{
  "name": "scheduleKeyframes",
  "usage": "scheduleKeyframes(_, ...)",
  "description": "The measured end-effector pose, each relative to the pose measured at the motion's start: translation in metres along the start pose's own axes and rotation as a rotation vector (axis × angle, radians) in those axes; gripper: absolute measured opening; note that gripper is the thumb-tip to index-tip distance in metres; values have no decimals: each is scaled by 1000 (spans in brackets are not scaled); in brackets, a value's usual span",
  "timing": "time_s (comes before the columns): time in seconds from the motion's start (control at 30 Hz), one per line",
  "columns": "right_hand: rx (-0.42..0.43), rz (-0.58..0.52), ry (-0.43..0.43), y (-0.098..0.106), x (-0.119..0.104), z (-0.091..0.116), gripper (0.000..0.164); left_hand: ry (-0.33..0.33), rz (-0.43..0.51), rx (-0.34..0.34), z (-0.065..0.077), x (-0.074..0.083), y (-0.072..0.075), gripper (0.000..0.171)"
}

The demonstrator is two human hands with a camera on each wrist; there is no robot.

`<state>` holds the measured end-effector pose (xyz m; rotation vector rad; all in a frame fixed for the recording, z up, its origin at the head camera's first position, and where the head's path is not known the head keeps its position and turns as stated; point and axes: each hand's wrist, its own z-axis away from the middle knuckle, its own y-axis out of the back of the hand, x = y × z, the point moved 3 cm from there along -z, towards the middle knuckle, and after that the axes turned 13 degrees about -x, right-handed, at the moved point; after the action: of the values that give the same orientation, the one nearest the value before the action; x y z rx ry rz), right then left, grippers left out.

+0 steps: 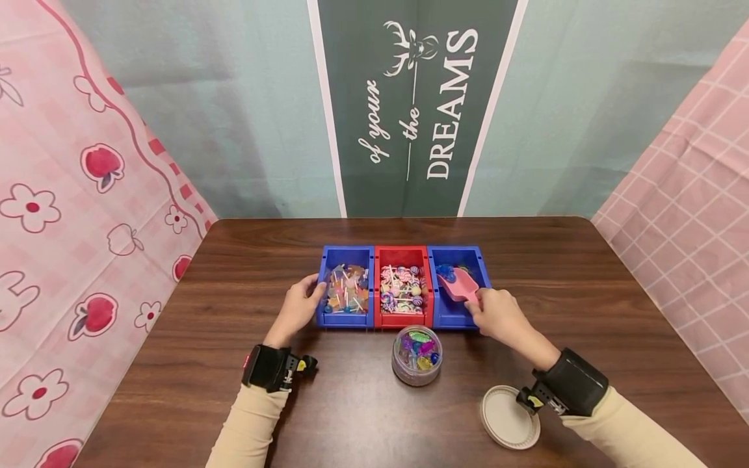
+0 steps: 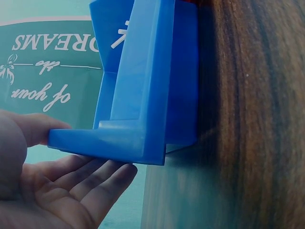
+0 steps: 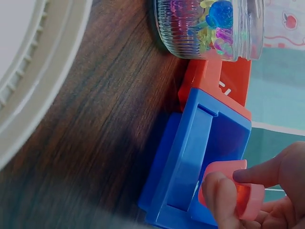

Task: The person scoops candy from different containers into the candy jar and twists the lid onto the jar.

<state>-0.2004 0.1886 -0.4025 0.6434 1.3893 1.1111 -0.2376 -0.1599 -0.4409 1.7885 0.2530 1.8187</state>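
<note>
My right hand [image 1: 499, 314] grips the handle of a pink scoop [image 1: 459, 286], whose blade is down in the right blue bin [image 1: 455, 320] beside blue and green pieces. At the outer side of the left blue bin [image 1: 346, 320], my left hand [image 1: 298, 307] pinches the side wall, thumb over the rim and fingers [image 2: 102, 183] along the outside. Clear, orange and blue lollipop-like pieces fill much of that bin. Between the two stands a red bin [image 1: 404, 321] with striped candies and white sticks. In the right wrist view, fingers partly hide the scoop [image 3: 226, 167].
In front of the red bin stands a clear round jar [image 1: 417, 377], uncovered, with colorful translucent pieces inside. A whitish round lid [image 1: 510, 417] lies on the wooden table [image 1: 351, 422] under the right wrist. Curtains hang behind and at both sides.
</note>
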Motion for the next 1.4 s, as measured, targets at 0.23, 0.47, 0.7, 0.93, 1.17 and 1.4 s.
scheduleKeyframes(0.23,54,13,40,4,3,4,19,6,-1,-6,0,0,1,43)
scheduleKeyframes(0.47,67,-31,70,7,7,7,17,-4,-11,3,0,1,0,42)
scheduleKeyframes(0.7,104,-97,126,11,16,12,14,3,-1,3,-1,0,0,41)
scheduleKeyframes(0.93,153,-125,225,15,24,17,13,7,5,2,0,0,0,41)
scheduleKeyframes(1.17,167,-126,333,15,30,21,10,7,-5,2,0,0,0,42)
scheduleKeyframes(1.4,149,-144,406,13,34,23,16,13,0,-2,0,-1,0,42)
